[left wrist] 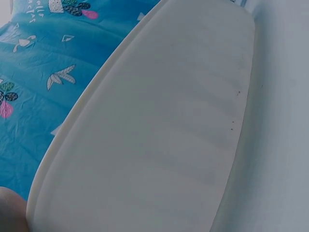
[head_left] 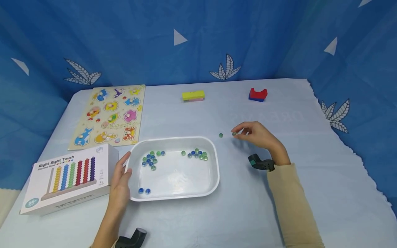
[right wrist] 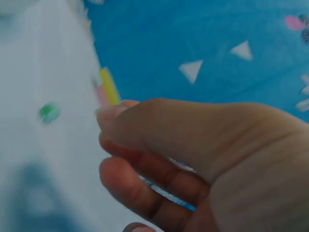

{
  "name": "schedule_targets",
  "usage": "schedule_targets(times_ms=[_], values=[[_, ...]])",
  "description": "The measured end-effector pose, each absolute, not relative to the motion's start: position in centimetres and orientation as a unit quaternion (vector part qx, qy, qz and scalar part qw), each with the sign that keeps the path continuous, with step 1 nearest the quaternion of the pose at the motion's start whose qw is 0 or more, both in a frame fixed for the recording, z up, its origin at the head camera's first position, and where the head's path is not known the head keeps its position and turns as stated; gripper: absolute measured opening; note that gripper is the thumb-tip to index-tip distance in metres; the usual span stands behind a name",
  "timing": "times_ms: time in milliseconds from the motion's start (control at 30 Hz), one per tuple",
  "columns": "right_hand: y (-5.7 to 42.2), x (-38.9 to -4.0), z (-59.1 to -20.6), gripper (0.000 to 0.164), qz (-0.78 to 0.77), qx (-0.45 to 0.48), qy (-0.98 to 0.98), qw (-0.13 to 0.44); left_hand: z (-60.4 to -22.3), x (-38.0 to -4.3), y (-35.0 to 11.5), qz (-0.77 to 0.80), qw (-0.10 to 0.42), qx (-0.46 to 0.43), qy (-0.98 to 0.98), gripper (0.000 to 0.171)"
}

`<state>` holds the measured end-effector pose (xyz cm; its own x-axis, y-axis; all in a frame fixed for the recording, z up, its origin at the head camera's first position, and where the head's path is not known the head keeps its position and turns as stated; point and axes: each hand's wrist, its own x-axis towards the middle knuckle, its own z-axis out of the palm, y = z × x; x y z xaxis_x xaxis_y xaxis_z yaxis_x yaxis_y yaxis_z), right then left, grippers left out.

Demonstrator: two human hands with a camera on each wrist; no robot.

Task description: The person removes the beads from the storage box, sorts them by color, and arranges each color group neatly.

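A beige long sleeve [head_left: 291,203] covers the right arm, and a black camera mount [head_left: 260,163] sits at each wrist.

The head view looks forward and down over the whole counter [head_left: 242,213]. The left wrist view presses close against the white plastic tray's outer wall [left wrist: 159,135], which sits at 6 o'clock in the head view [head_left: 173,197]. The right wrist view, blurred, shares the loose green glass marble [right wrist: 49,112] [head_left: 221,135].

A play corner: blue patterned cloth walls [head_left: 198,41], a toy-strewn table [head_left: 310,172], animal puzzle [head_left: 110,115].
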<state>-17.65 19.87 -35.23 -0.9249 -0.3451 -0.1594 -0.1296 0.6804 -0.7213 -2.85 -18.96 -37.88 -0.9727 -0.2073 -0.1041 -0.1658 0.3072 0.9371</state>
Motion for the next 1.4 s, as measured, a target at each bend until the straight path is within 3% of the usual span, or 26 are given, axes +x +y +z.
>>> schedule_targets(times_ms=[167, 433, 1167, 1400], values=[[20.6, -19.1, -38.2, 0.025, -0.393, -0.095, 0.899, 0.168, -37.9, -2.9, -19.1, -0.577, 0.021, 0.109, -0.809, 0.047], [19.5, -19.6, -39.8, 0.02, -0.38, -0.121, 0.911, 0.106, -38.0, -2.9, -19.1, -0.572, 0.019, 0.114, -0.812, 0.047], [18.9, -18.8, -39.8, 0.024, -0.376, -0.112, 0.915, 0.097, -37.9, -2.8, -19.1, -0.563, 0.008, 0.119, -0.818, 0.048], [18.7, -18.3, -38.1, 0.031, -0.368, -0.113, 0.919, 0.088, -38.0, -2.8, -19.1, -0.57, 0.015, 0.105, -0.815, 0.047]])
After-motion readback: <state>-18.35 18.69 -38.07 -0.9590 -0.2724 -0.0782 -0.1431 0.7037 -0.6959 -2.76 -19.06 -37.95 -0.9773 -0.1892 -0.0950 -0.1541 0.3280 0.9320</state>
